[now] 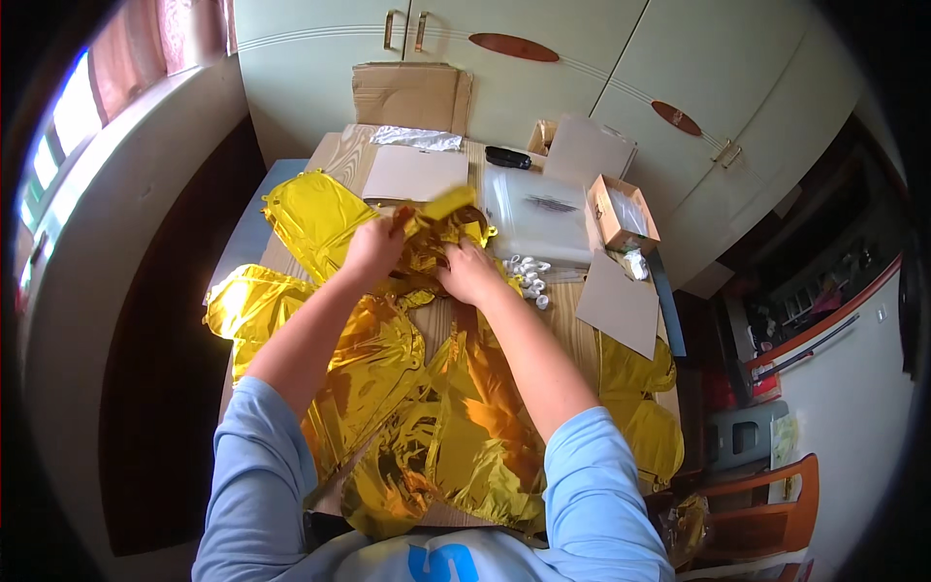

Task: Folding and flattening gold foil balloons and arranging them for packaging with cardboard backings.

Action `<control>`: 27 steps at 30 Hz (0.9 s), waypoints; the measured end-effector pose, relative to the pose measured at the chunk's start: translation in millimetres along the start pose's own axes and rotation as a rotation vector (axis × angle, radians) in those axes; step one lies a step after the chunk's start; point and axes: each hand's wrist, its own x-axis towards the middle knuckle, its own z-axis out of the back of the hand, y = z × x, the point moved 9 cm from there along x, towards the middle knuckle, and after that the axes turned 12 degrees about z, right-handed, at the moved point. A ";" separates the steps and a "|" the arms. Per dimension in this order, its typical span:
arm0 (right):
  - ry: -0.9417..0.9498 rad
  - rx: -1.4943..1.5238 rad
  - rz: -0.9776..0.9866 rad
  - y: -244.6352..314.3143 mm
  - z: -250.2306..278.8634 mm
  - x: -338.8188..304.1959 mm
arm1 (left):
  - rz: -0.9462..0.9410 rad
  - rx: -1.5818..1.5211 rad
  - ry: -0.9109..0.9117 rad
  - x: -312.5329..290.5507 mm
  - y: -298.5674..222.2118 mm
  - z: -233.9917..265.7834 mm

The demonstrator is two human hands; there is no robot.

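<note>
Shiny gold foil sheets with rounded lobes and small edge tabs, seemingly uninflated foil balloons, cover much of the table. At the middle, my left hand [373,249] is closed on the edge of a crumpled gold foil balloon [427,254]. A folded flap of that foil stands up, slightly blurred, above and between both hands. My right hand [470,274] has its fingers bent into the same foil; some fingertips are hidden in the folds. Another gold foil balloon [315,223] lies flat beyond my left hand. More gold foil [485,407] spreads between my forearms and drapes toward me.
Small white rolls or rings [529,279] lie right of my right hand. Clear plastic sheets [533,218], a grey-brown card [621,306] and an open box [621,215] sit farther right. A black object [507,157] is at the back. Cabinets [524,78] stand behind the table.
</note>
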 end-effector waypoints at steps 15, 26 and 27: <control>0.067 -0.106 -0.024 -7.8 2.4 10.7 | 0.039 -0.135 -0.610 122.8 79.2 289.3; 0.053 -0.085 0.018 4.1 -2.2 20.2 | -0.422 0.167 -0.732 39.8 11.4 491.9; 0.024 -0.097 0.016 -3.7 1.0 16.0 | -0.327 0.222 -0.590 36.9 -11.0 467.2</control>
